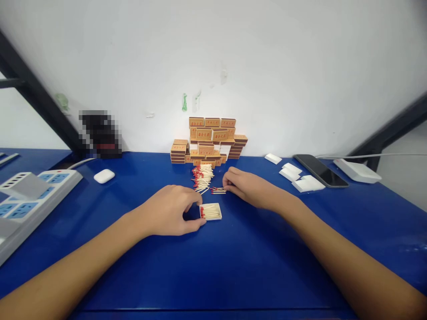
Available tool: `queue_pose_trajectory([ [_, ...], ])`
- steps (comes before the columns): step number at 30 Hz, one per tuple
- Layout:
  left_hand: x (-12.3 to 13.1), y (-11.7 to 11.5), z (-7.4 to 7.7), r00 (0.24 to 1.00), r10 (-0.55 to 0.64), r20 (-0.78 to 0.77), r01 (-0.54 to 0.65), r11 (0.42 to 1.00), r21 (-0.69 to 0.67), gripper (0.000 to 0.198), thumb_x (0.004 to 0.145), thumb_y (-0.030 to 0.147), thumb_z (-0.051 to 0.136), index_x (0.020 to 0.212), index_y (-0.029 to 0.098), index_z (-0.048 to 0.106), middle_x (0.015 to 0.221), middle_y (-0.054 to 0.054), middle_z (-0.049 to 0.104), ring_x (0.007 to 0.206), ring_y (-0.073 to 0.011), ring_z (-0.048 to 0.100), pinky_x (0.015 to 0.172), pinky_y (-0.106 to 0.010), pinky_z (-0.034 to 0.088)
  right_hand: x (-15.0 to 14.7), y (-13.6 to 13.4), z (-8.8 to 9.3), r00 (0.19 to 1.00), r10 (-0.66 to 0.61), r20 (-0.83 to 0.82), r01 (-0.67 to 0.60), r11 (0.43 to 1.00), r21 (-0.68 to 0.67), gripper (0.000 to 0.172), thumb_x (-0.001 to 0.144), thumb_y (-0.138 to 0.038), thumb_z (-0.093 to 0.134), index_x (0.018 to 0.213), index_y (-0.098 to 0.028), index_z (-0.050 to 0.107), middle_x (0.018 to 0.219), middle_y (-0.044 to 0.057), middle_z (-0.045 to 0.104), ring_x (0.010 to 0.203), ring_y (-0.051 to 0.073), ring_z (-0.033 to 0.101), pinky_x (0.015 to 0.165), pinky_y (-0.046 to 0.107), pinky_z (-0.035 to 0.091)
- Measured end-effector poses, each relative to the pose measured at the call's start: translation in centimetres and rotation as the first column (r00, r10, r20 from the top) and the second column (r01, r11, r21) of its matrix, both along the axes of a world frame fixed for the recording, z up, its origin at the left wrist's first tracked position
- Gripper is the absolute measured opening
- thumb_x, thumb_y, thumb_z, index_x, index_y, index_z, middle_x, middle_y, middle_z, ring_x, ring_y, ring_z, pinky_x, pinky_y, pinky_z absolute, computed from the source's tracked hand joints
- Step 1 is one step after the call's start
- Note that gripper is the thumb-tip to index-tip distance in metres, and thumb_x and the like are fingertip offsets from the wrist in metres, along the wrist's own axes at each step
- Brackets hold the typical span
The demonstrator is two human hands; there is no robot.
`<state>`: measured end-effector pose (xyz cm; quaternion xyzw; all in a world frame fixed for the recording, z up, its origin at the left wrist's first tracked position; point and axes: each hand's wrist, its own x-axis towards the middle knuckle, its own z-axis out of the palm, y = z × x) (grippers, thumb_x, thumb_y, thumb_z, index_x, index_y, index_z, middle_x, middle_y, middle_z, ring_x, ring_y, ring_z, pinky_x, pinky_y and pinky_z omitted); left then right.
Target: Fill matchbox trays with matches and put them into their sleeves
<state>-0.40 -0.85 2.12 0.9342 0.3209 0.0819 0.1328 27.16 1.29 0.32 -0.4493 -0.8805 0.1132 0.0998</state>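
Some matches [219, 193] were seemingly being gathered by the right hand [246, 186], its grip unclear; the left hand [171, 211] clasped the tray [214, 219]; the next lift likely needed lightness

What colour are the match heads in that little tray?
Red match heads, seen in the head view.

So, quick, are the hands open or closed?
Left hand: closed on white tray.
Right hand: bunched at loose matches; whether it holds any can't be told.
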Motion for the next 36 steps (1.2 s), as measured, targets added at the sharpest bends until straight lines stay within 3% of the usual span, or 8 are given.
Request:
queue_pose_trajectory([
  [12,-0.1,-0.1,-0.1,1.000,-0.003,-0.003,0.003,1.000,0.019,0.026,0.087,0.044,0.069,0.091,0.018,0.072,0.073,0.002,0.063,0.060,-0.0130,0.052,0.058,-0.029,0.035,-1.4,-1.6,-0.2,0.999,-0.028,-0.020,0.030,0.998,0.059,0.011,0.103,-0.021,0.050,0.094,-0.020,0.057,0.101,0.007,0.061,0.080,0.018,0.059,0.071,0.031,0.045],
  [19,0.0,0.0,-0.2,1.000,-0.007,-0.006,0.007,1.000,0.028,0.025,0.087,0.043,0.070,0.091,0.019,0.072,0.073,0.002,0.063,0.060,-0.0128,0.053,0.058,-0.028,0.035,-2.2,-2.3,-0.1,0.978,-0.210,-0.009,0.210,0.971,0.117,0.027,0.101,-0.048,0.062,0.102,-0.020,0.061,0.106,0.008,0.065,0.080,0.020,0.062,0.070,0.033,0.044],
  [23,0.0,0.0,-0.2,1.000,-0.004,-0.010,0.004,1.000,0.027,0.024,0.087,0.043,0.070,0.092,0.019,0.072,0.073,0.002,0.064,0.060,-0.0132,0.053,0.059,-0.028,0.036,-2.8,-1.9,-0.8,0.956,-0.289,-0.048,0.292,0.949,0.117,0.024,0.103,-0.043,0.059,0.095,-0.020,0.061,0.103,0.006,0.066,0.082,0.020,0.062,0.071,0.034,0.043],
  [27,-0.1,0.0,-0.1,1.000,-0.001,-0.009,0.001,1.000,0.020,0.025,0.088,0.044,0.069,0.093,0.019,0.072,0.073,0.002,0.064,0.060,-0.0137,0.054,0.059,-0.028,0.035,-3.0,-1.6,-1.1,0.952,-0.287,-0.110,0.297,0.950,0.092,0.028,0.105,-0.045,0.054,0.092,-0.021,0.061,0.099,0.005,0.066,0.082,0.019,0.062,0.071,0.034,0.044],
  [31,-0.1,0.0,-0.2,1.000,-0.001,-0.005,0.001,1.000,0.017,0.024,0.088,0.042,0.069,0.093,0.019,0.072,0.072,0.002,0.064,0.060,-0.0135,0.054,0.059,-0.028,0.034,-2.8,-1.7,-1.1,0.959,-0.259,-0.120,0.270,0.959,0.087,0.039,0.092,-0.059,0.068,0.098,-0.021,0.061,0.102,0.007,0.066,0.087,0.022,0.063,0.074,0.035,0.047],
  [36,-0.1,0.0,-0.2,1.000,-0.009,0.001,0.009,1.000,0.025,0.025,0.088,0.043,0.068,0.094,0.019,0.072,0.073,0.002,0.064,0.060,-0.0138,0.054,0.059,-0.028,0.035,-2.5,-1.6,-1.4,0.976,-0.168,-0.137,0.187,0.973,0.136,0.033,0.091,-0.050,0.074,0.099,-0.021,0.061,0.105,0.008,0.065,0.100,0.025,0.060,0.085,0.038,0.049],
])
